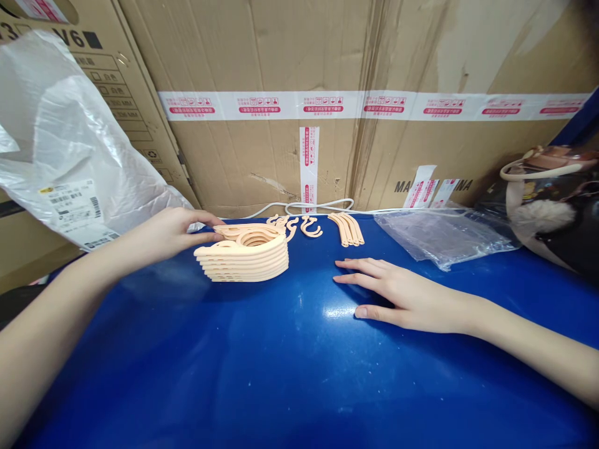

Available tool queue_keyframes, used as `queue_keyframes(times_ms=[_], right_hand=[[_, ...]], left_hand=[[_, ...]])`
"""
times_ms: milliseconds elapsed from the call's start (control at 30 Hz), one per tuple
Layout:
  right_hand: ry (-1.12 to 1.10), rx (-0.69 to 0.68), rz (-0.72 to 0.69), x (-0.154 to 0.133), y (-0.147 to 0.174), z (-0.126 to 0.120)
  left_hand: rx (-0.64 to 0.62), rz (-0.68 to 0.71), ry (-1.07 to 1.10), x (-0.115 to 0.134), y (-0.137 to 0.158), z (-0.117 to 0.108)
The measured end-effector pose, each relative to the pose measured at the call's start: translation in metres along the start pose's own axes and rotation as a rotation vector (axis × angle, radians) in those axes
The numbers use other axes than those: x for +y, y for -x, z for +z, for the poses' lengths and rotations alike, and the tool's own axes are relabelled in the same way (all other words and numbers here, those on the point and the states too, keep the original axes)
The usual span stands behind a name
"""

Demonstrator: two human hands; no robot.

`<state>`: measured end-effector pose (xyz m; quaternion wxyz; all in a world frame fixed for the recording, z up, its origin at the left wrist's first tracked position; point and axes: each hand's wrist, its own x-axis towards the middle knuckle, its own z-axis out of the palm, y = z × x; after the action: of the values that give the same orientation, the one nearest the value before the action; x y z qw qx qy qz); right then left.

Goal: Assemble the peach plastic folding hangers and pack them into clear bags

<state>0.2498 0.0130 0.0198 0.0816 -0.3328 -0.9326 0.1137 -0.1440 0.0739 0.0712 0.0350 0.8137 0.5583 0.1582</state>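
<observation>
A stack of peach plastic folding-hanger pieces (243, 265) lies on the blue table (281, 368), left of centre. My left hand (180, 231) is at its far left, thumb and fingers closed on the end of a hanger piece (234, 231) behind the front stack. Loose hanger hooks (310, 227) lie just right of and behind the stack. Farther right, several curved hanger arms (347, 229) sit side by side. My right hand (397, 293) is open over the table, fingers spread and holding nothing, nearest to those arms.
Large cardboard boxes (262, 56) stand along the back edge, with a white cable (322, 204) at their foot. A white plastic mailer (65, 118) leans at the left. Toward the right are a clear plastic bag (440, 237) and a dark bag (543, 199).
</observation>
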Motion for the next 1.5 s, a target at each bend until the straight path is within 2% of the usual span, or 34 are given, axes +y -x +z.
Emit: queue_keyframes(times_ms=[300,1500], right_hand=[[0.026,-0.021,0.009,0.0003,0.0008,0.0000],[0.008,0.004,-0.006,0.0007,0.0006,0.0006]], left_hand=[[-0.040,-0.012,0.047,-0.0020,0.0009,-0.0022],[-0.006,-0.026,0.033,0.0001,0.0002,-0.0053]])
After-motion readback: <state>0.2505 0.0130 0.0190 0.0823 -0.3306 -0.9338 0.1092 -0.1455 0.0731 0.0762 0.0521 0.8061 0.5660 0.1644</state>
